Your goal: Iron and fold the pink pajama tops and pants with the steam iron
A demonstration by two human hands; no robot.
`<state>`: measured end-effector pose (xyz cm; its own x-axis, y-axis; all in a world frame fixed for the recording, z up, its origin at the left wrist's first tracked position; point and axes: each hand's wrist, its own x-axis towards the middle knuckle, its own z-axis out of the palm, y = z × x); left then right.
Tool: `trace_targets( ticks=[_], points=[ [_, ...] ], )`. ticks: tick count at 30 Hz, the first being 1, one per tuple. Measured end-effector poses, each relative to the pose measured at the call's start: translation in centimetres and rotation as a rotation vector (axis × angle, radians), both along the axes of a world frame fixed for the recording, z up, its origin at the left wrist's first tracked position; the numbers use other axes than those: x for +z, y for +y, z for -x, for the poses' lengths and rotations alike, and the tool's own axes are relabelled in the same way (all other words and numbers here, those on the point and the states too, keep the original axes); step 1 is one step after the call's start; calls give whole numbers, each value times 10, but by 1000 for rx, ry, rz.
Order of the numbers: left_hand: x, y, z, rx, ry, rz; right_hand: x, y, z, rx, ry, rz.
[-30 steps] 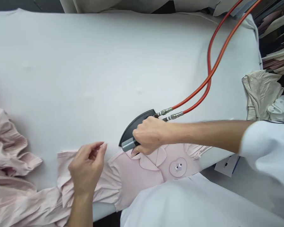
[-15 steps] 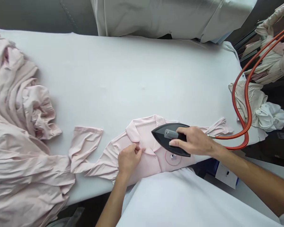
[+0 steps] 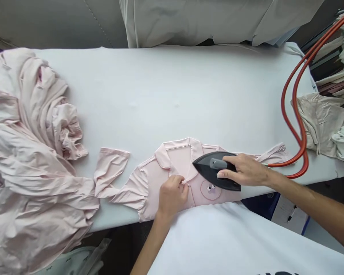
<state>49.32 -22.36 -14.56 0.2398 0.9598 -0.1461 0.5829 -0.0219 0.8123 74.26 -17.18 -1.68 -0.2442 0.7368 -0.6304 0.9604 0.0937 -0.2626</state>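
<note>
A pale pink collared shirt [image 3: 157, 187] lies face up along the near edge of the white-covered table, sleeves spread to both sides. On its chest is a round animal-face patch [image 3: 211, 190]. My right hand [image 3: 246, 170] is closed around the handle of a black iron [image 3: 208, 168], which is over the shirt's chest, its tip toward the collar [image 3: 163, 156]. My left hand [image 3: 173, 193] is at the front opening just below the collar, fingertips pinched together on the shirt's edge. What exactly lies between those fingertips is partly hidden.
Crumpled pink garments [image 3: 40, 183] are heaped on the table's left end. Orange-red hoses [image 3: 299, 114] run from the iron up to the top right. Beige and white cloths [image 3: 318, 122] lie at the right end. Papers with a pen [image 3: 291, 214] are below the table's edge.
My left hand has shifted right along the shirt front, from the left collar point to the front opening. The iron has moved slightly right. The view has shifted a little.
</note>
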Motion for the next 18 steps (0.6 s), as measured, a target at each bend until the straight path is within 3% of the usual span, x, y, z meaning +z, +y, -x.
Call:
trace_targets(
  ticks=[3,7,12,18],
  points=[
    [-5,-6,-19,-5,158,-11,6,-1,-19,144,-144,-55],
    [-14,-7,-19,49,75,-13,6,-15,-11,286,-161,17],
    [-18,-5,-7,65,-105,-8,-8,-31,24,225,-180,30],
    [-24,-6,-8,41,-125,-95,-22,-42,46,164,-182,38]
  ],
)
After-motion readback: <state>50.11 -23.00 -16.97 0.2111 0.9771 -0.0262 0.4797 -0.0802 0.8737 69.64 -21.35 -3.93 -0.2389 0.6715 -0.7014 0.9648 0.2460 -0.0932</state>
